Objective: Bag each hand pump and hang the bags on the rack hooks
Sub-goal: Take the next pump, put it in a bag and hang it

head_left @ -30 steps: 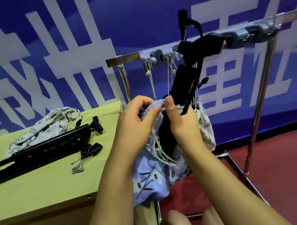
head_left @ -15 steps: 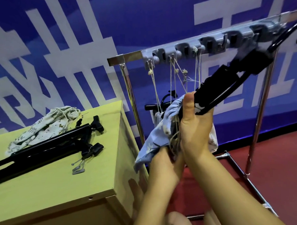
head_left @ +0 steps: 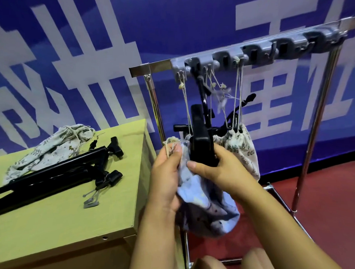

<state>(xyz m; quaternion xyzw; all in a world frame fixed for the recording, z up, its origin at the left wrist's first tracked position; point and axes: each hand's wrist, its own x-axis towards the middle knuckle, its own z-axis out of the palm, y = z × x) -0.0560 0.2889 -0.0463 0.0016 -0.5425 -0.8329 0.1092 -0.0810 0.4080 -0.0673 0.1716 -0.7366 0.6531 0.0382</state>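
**Q:** Hands first: what do they hold?

**A:** Left hand [head_left: 167, 173] pinches the blue bag [head_left: 205, 205] at its mouth, cord bunched in its fingers. Right hand [head_left: 220, 169] curls round the black hand pump [head_left: 201, 141], in front of the rack [head_left: 240, 53].

**Q:** Which way does the pump run?

**A:** Near upright, long axis vertical, lower end inside the bag, top poking out.

**Q:** Doing it well?

**A:** Probably spread the mouth wide and slide the pump straight down before cinching.

Pump swings down into the bag!
The hand pump [head_left: 201, 141] has tipped from slanting toward upper right to upright at centre frame; the left hand [head_left: 166, 175] has risen to the blue bag [head_left: 207, 209] mouth.
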